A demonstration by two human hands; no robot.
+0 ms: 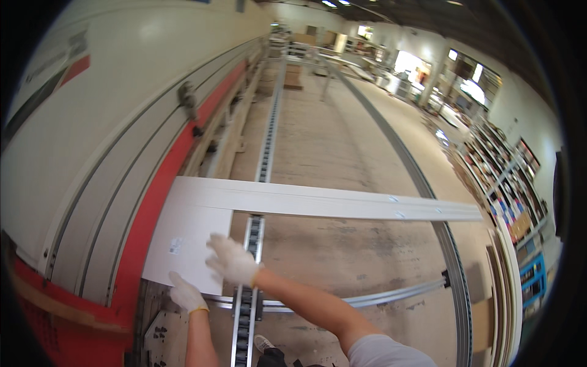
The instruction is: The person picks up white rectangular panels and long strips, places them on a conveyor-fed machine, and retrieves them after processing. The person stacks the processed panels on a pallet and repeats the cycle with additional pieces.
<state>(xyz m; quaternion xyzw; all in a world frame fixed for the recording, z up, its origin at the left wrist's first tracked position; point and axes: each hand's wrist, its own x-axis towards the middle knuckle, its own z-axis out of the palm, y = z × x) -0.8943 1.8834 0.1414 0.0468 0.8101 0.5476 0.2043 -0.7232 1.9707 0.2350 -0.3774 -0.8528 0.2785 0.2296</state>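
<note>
A white panel (186,248) with a small printed label (175,246) lies flat, its left side against the red edge of a machine. My left hand (187,295), in a white glove, is at the panel's near edge with its fingers stretched out. Over the panel's right edge is my right hand (233,262), also gloved, fingers spread and slightly blurred; whether it touches the surface I cannot tell. Neither hand shows anything held. Long white boards (330,203) lie crosswise at the panel's far end, reaching right across the rails.
A roller rail (266,144) runs away from me beside the panel; a second metal rail (391,131) stands farther right, joined by a crossbar (373,298). The machine's red edge (150,211) lines the left. Upright boards (506,300) and a loaded shelf rack (501,177) are at right.
</note>
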